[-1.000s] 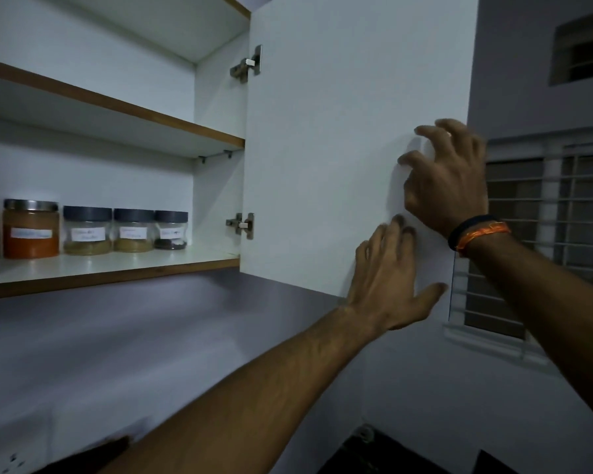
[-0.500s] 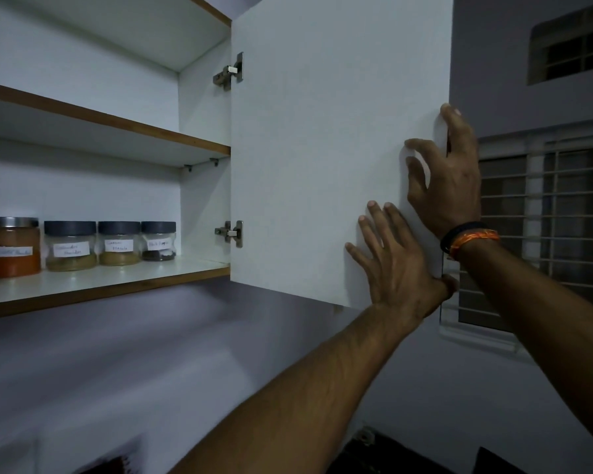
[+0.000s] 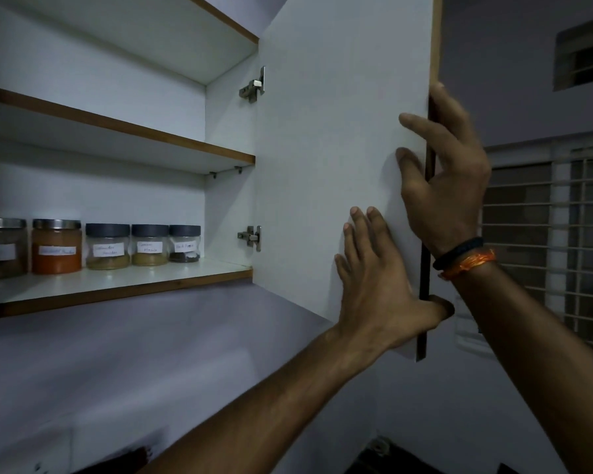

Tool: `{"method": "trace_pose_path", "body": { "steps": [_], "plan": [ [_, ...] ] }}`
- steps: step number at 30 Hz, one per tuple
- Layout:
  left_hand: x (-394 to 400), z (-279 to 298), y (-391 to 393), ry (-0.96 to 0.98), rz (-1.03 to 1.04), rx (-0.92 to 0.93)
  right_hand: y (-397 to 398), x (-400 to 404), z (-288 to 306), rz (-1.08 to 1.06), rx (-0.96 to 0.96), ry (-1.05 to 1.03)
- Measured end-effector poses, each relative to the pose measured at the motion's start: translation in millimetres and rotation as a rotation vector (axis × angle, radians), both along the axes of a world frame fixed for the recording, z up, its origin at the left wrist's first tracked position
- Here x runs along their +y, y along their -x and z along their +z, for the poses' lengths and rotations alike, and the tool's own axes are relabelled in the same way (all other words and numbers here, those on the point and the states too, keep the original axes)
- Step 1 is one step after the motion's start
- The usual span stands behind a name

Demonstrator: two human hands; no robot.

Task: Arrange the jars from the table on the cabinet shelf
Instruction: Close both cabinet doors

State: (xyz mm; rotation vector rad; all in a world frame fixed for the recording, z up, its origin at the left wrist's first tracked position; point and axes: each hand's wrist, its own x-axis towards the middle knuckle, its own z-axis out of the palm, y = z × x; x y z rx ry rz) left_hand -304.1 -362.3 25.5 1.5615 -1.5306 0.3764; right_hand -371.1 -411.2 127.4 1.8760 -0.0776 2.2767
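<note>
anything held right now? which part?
The cabinet door, by its free edge. The right hand wraps that edge, fingers on the inner face; the left hand lies flat on the face, thumb hooked round the edge.

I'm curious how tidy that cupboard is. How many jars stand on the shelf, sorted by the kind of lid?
Jars with shiny metal lids: 2, a brownish jar cut off at the left edge and an orange jar.
Jars with dark lids: 3, a first, a second and a third.
Total: 5 jars in view.
</note>
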Motion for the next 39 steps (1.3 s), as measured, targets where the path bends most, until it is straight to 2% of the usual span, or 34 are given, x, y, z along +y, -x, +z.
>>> {"method": "trace_pose_path", "body": {
  "steps": [7, 14, 23, 27, 32, 39],
  "plan": [
    [85, 2, -40, -0.022, -0.115, 0.084, -34, 66, 1, 0.306, 0.036, -0.066],
    [170, 8, -88, 0.023, -0.059, 0.177, -92, 127, -3, 0.467, 0.116, 0.0],
    [251, 4, -146, 0.039, 0.107, 0.285, -174, 186, -9, 0.434, 0.214, 0.008],
    [273, 3, -164, 0.064, 0.266, 0.2, -208, 201, -15, 0.453, 0.24, 0.0],
    [292, 1, -188, 0.087, 0.442, 0.011, -248, 215, -22, 0.428, 0.281, -0.003],
    [308, -8, -231, 0.006, 0.685, -0.202, -296, 223, -38, 0.245, 0.423, 0.008]
  ]
}}
